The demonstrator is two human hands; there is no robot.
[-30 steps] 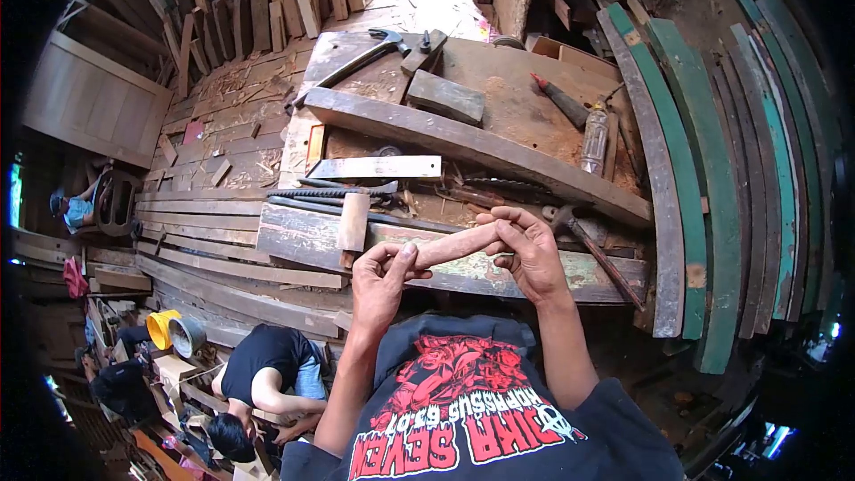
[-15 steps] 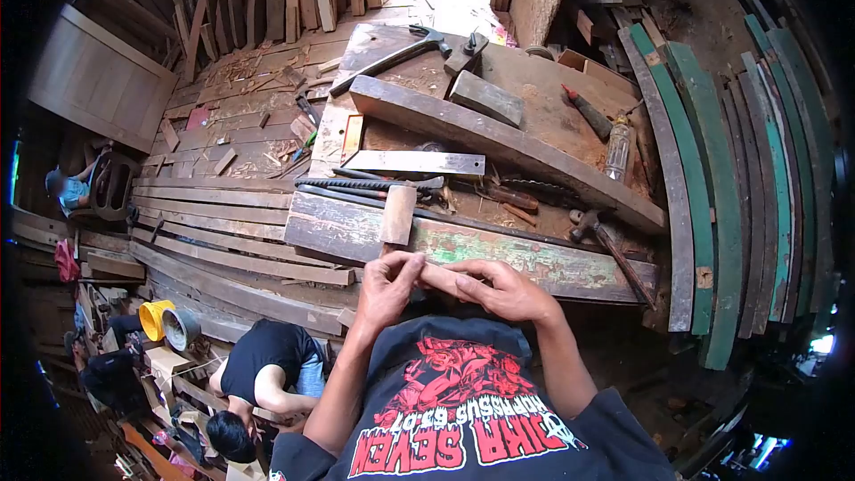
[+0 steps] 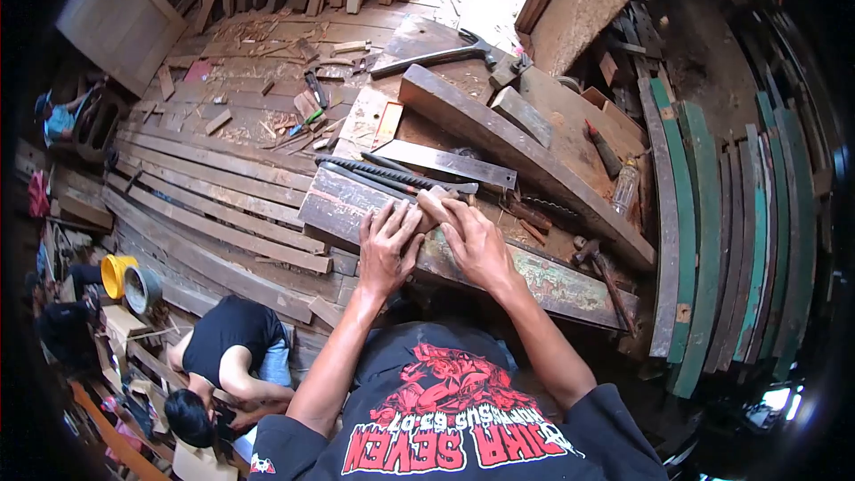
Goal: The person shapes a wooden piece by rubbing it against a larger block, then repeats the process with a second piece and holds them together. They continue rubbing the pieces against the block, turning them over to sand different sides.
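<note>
My right hand [image 3: 478,245] is closed around a short, smooth piece of brown wood [image 3: 434,204], its fingers covering much of it. Beside it, my left hand [image 3: 389,248] lies with fingers stretched out over a worn plank [image 3: 343,205], its fingertips close to the wood piece. Flaking green paint marks the plank to the right. Just beyond my hands lie a twisted dark rod [image 3: 370,170] and a metal try square [image 3: 445,162] with an orange-edged wooden stock.
A long thick beam [image 3: 525,160] crosses the bench behind the tools. A claw hammer [image 3: 436,55] lies at the far end, another hammer [image 3: 610,281] at the right. Green boards [image 3: 699,240] stand right. At lower left, a person [image 3: 233,347] bends over near a yellow bucket [image 3: 116,276].
Both hands have moved forward from near my shirt onto the plank. The wood piece has gone with them, and my left fingers have opened from a pinch. The view has shifted slightly.
</note>
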